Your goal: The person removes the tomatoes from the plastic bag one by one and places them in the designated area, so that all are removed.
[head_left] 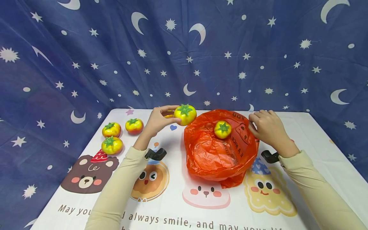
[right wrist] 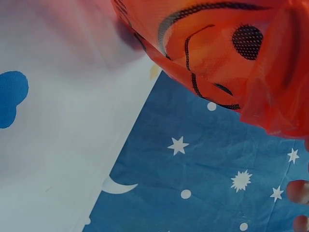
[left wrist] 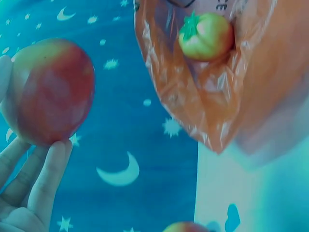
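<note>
My left hand (head_left: pixel 157 120) holds a yellow and red toy tomato (head_left: pixel 187 115) with a green top, pinched between thumb and fingers. It hangs in the air by the left rim of a red plastic bag (head_left: pixel 201 153). In the left wrist view the same tomato (left wrist: pixel 53 92) shows its red underside. Inside the open bag lies another tomato (head_left: pixel 222 129). At the bag's upper right rim, my right hand (head_left: pixel 268 129) grips the plastic with curled fingers. In the right wrist view only some fingertips (right wrist: pixel 299 192) appear, beside the bag (right wrist: pixel 212 53).
Toward the left of the white printed tablecloth (head_left: pixel 161 210) sit three more tomatoes: one at the back (head_left: pixel 111 130), one in front (head_left: pixel 112 145) and one to the right (head_left: pixel 134 126). A blue curtain (head_left: pixel 161 64) with moons and stars hangs behind the table.
</note>
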The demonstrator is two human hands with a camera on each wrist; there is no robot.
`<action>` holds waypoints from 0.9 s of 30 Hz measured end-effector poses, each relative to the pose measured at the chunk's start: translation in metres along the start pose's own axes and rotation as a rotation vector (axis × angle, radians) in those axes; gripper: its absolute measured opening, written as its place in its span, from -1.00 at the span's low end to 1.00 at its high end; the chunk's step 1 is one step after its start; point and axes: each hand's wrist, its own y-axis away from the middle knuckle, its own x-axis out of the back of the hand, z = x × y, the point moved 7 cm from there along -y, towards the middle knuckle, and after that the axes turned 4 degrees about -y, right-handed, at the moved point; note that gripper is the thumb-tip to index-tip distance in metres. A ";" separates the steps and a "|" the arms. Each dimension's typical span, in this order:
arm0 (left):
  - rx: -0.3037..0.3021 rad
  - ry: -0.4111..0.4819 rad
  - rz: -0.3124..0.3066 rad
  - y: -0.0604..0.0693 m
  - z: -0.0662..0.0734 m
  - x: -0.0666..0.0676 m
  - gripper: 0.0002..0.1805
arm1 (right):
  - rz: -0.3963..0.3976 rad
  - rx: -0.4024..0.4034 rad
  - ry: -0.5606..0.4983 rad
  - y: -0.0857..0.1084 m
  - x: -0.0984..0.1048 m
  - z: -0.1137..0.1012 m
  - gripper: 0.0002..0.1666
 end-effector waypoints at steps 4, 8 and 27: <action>0.031 0.013 0.050 0.003 -0.008 0.015 -0.42 | -0.001 -0.001 -0.002 0.000 0.000 0.000 -0.88; 0.048 -0.015 0.114 0.007 -0.017 0.028 -0.40 | 0.001 0.001 -0.002 0.000 0.000 0.000 -0.88; 0.159 0.037 0.292 0.020 -0.064 0.050 -0.40 | 0.003 0.007 -0.007 0.000 -0.002 0.000 -0.88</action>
